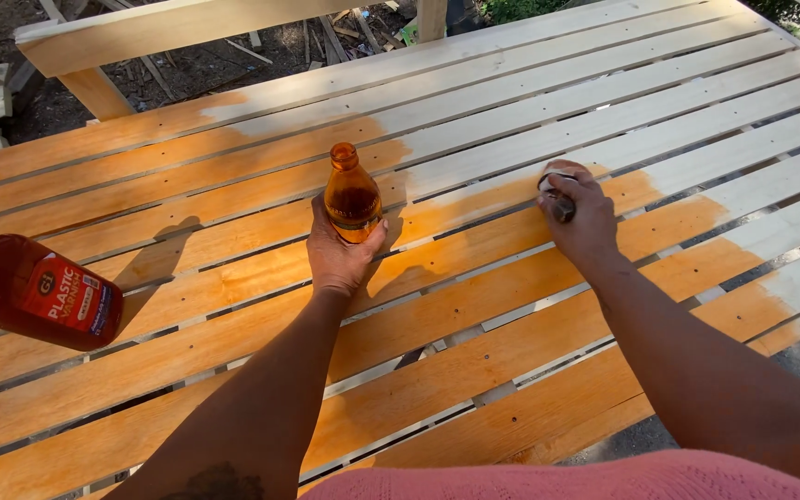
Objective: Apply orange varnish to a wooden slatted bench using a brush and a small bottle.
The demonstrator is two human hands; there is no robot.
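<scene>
The left hand is wrapped around the lower body of a small amber glass bottle, which stands upright and uncapped on the slatted wooden frame, about midway along its width. The fingers curl round the far side of the bottle and the thumb presses the near side.

The right hand is closed over a small dark brush or applicator, pressed down onto a slat to the right of the bottle, right at the border between the glossy orange-brown coated wood and the pale bare wood. Only a bit of the tool shows between the fingers, so its exact kind is hard to tell.

The slats nearest the person and those toward the left edge are coated; the far right part is raw. A larger dark red plastic bottle with a red label sits at the left edge, apart from both hands. Wood scraps lie on the ground beyond the far edge.
</scene>
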